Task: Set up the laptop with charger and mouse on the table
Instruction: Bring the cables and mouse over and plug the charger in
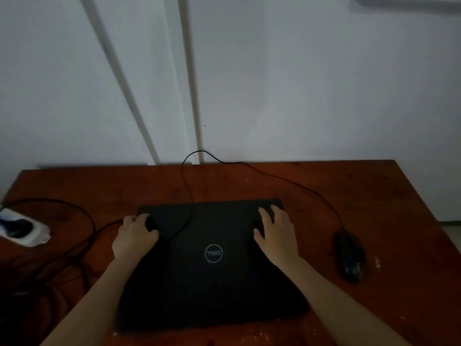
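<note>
Dim, bluish-grey light leaves the black laptop (212, 258) and mouse (350, 255) nearly lost in shadow on the reddish surface (324, 196), the whole picture soft and grainy, straight lines leaning toward the wide-angle edges.

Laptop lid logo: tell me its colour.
The logo is pale bluish-grey on the black laptop lid; the head view shows it.

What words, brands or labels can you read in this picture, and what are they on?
"DELL", ringed logo, upside down in this view, on the closed laptop lid.
White socket block at far left: too blurred to read.
Mouse: no marking readable.
</note>
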{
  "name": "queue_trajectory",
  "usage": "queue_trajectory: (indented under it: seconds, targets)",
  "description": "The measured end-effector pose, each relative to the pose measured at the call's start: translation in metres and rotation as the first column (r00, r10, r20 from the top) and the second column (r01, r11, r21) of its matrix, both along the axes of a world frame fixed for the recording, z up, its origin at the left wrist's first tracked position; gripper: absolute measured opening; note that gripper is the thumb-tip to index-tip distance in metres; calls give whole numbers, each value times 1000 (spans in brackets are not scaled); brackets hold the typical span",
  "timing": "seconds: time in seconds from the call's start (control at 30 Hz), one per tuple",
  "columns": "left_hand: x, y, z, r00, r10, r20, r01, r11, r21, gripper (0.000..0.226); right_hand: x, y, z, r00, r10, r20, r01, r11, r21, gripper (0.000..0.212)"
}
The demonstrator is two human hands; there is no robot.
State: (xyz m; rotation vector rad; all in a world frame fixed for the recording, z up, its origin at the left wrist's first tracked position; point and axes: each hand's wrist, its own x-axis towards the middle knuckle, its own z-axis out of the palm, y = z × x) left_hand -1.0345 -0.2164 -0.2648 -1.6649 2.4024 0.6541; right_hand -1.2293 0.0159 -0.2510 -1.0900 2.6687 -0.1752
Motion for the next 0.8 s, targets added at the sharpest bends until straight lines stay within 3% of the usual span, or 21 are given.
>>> queue_trajectory:
  seconds: [0.13, 0.2, 0.27, 0.33, 0.43, 0.53, 0.6, 0.73, 0.8]
  targets:
    - [29, 4, 5, 999, -53, 12, 52, 997, 53, 65, 37, -60, 1, 898, 439, 7, -439, 898, -39, 57]
    - [43, 3, 9, 972, -169, 165, 151, 982, 117, 72, 51, -87, -1, 809, 588, 11, -588, 808, 40, 63]
    - [55, -3, 9, 938, -265, 222, 217, 951, 220, 53, 59, -114, -2, 761, 649, 16, -643, 750, 158, 65]
    - [60, -8, 8, 921, -337, 198, 284, 925, 253, 15, 59, -135, -2, 734, 679, -11, -660, 718, 220, 54]
    - [59, -30, 11, 957, -285, 50, 280, 956, 93, 20, 52, -159, -2, 735, 675, -61, -656, 731, 186, 34]
    - [50, -72, 18, 984, -77, -160, 55, 989, -136, 20, 44, -184, 0, 801, 598, 15, -598, 801, 31, 44]
    - [42, -96, 16, 972, -35, -234, -29, 964, -263, 15, 45, -201, 2, 834, 538, 123, -545, 838, 25, 54]
    - [31, -110, -9, 984, -79, -159, 38, 968, -246, 23, 49, -221, -1, 866, 398, 302, -480, 833, 277, 58]
    - [32, -109, -19, 984, -117, -136, 90, 978, -190, 25, 49, -220, -4, 864, 334, 376, -456, 836, 304, 58]
